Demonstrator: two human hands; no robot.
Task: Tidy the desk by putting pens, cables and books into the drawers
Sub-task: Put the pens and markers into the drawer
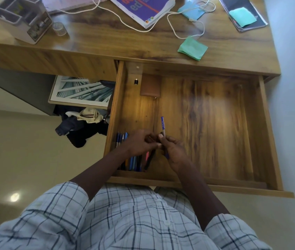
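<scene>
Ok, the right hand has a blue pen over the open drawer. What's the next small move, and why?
Probably lay the blue pen down beside the row of pens in the drawer: the right hand grips it right beside that row, which lies along the left wall.

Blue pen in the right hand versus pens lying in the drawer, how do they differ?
The blue pen is gripped in the right hand; the drawer pens lie loose. The blue pen is single; the drawer pens form a mixed-colour row at the drawer's left side. All point away from the person.
</scene>
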